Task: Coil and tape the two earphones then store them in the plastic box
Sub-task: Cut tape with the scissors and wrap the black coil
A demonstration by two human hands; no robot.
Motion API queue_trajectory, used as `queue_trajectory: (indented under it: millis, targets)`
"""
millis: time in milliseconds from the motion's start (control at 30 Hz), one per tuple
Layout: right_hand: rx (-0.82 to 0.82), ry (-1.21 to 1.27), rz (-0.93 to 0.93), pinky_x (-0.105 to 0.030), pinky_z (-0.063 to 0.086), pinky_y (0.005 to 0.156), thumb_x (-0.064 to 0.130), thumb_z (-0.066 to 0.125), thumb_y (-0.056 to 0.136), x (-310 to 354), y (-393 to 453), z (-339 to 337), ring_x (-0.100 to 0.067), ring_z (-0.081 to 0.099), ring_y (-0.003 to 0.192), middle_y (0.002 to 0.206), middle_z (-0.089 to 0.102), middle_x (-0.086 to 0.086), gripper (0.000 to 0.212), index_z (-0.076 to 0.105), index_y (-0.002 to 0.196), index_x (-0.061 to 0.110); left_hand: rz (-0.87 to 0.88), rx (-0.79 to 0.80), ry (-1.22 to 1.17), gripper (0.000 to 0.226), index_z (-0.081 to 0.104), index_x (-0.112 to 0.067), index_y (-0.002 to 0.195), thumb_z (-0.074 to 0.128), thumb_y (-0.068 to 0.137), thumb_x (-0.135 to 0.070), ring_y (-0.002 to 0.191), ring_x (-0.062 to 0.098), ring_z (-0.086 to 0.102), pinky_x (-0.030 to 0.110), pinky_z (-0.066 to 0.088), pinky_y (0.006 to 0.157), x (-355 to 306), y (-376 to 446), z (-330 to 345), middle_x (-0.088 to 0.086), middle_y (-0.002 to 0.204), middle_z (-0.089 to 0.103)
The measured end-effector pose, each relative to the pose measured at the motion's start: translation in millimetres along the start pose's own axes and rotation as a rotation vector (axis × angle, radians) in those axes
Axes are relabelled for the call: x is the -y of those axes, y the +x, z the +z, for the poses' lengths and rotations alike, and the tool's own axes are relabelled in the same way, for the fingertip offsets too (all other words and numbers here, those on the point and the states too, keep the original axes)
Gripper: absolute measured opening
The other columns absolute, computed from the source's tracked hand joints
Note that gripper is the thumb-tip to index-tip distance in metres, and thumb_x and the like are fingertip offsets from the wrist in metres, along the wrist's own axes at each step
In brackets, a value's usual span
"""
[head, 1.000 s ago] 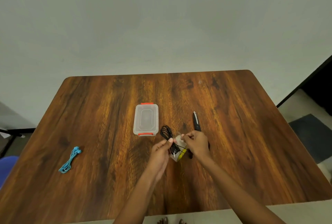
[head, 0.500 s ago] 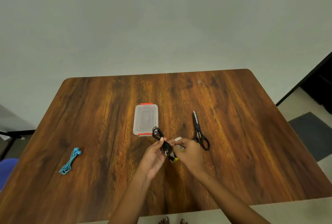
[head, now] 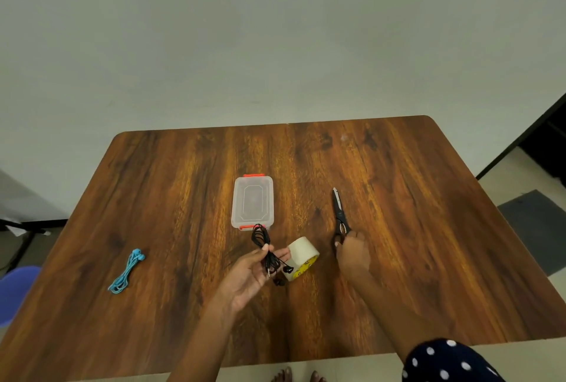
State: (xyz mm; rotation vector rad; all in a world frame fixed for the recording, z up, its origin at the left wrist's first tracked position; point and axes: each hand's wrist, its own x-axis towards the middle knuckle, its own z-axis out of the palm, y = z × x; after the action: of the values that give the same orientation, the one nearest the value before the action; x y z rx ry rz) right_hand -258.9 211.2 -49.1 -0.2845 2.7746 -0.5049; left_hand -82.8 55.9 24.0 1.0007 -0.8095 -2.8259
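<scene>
From the head camera, the left hand (head: 248, 274) is held up over the bench (head: 428, 259). Its thumb and fingers pinch the middle of the black earphones (head: 266, 248), which are wound into a small bundle. The loops stick up above the pinch, and the plug and ear buds hang down below it.

The wire looks thin, light and floppy. If the pinch lets go, the loops would likely spring loose. So the middle, where all the loops cross, looks like the best place to hold, and the tape should go there too.

The tape roll (head: 301, 257) sits just beside the left fingertips. The right hand (head: 351, 249) is curled around the handles of the scissors (head: 340, 216), which lie on the bench.

The plastic box (head: 252, 202) is shut, just behind the bundle. The blue earphones (head: 127, 271) lie coiled, far off to the left.
</scene>
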Motion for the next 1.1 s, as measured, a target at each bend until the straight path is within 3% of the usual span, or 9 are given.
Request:
queue_trajectory:
  millis: [200, 367, 533, 667, 767, 933, 1100]
  targets:
    - [0.0, -0.092, 0.097, -0.037, 0.048, 0.088, 0.026, 0.057, 0.093, 4.2, 5.8, 4.7, -0.03, 0.054, 0.113, 0.123, 0.053, -0.016, 0.04, 0.047, 0.123, 0.001, -0.012, -0.015, 0.007, 0.019, 0.058, -0.001, 0.086, 0.042, 0.096, -0.005, 0.108, 0.034, 0.063, 0.039, 0.054, 0.087, -3.6, -5.3, -8.1, 0.036, 0.123, 0.055]
    - [0.178, -0.02, 0.118, -0.033, 0.05, 0.071, 0.027, 0.061, 0.089, 6.3, 7.2, -8.4, -0.027, 0.064, 0.096, 0.107, 0.064, -0.012, 0.031, 0.057, 0.111, 0.005, -0.014, -0.01, 0.015, 0.018, 0.058, -0.001, 0.086, 0.043, 0.096, -0.006, 0.099, 0.034, 0.068, 0.038, 0.054, 0.086, -7.5, -6.7, -16.9, 0.036, 0.122, 0.055]
    - [0.526, 0.786, 0.332, -0.022, 0.048, 0.046, 0.011, 0.045, 0.098, 8.9, -0.6, -33.4, -0.022, 0.064, 0.075, 0.089, 0.064, -0.014, 0.02, 0.054, 0.108, -0.004, -0.04, 0.015, 0.001, 0.018, 0.057, -0.002, 0.086, 0.043, 0.096, -0.006, 0.098, 0.034, 0.068, 0.039, 0.055, 0.084, -10.4, -6.8, -23.7, 0.036, 0.122, 0.055]
    - [0.761, 1.156, 0.321, -0.021, 0.053, 0.055, 0.019, 0.048, 0.098, -1.2, -21.3, -53.9, -0.011, 0.06, 0.07, 0.082, 0.058, -0.004, 0.015, 0.059, 0.092, 0.009, -0.048, 0.035, 0.019, 0.024, 0.056, -0.005, 0.083, 0.038, 0.099, -0.008, 0.096, 0.033, 0.069, 0.036, 0.057, 0.08, -11.7, -8.0, -25.8, 0.035, 0.123, 0.055]
    - [0.933, 1.227, 0.26, -0.016, 0.052, 0.049, 0.036, 0.058, 0.088, -13.2, -38.6, -62.1, -0.005, 0.06, 0.061, 0.074, 0.058, 0.002, 0.03, 0.061, 0.098, 0.008, -0.04, 0.03, 0.036, 0.027, 0.056, -0.007, 0.082, 0.035, 0.1, -0.008, 0.096, 0.032, 0.069, 0.034, 0.058, 0.077, -10.8, -10.3, -27.0, 0.033, 0.119, 0.057]
    - [1.218, 1.279, 0.19, -0.018, 0.05, 0.048, 0.06, 0.084, 0.044, -29.5, -55.2, -69.3, -0.008, 0.056, 0.063, 0.075, 0.052, 0.0, 0.087, 0.056, 0.107, 0.007, -0.022, -0.003, 0.043, 0.027, 0.057, -0.006, 0.081, 0.037, 0.1, -0.008, 0.092, 0.031, 0.07, 0.037, 0.054, 0.084, -12.7, -13.3, -25.9, 0.03, 0.109, 0.064]
    - [1.41, 1.257, 0.107, -0.019, 0.047, 0.051, 0.069, 0.077, 0.049, -46.0, -75.1, -66.2, -0.007, 0.052, 0.067, 0.075, 0.05, 0.001, 0.089, 0.055, 0.11, 0.008, -0.004, -0.04, 0.046, 0.027, 0.055, -0.007, 0.082, 0.036, 0.1, -0.008, 0.089, 0.03, 0.071, 0.035, 0.056, 0.08, -8.0, -19.8, -27.4, 0.03, 0.111, 0.062]
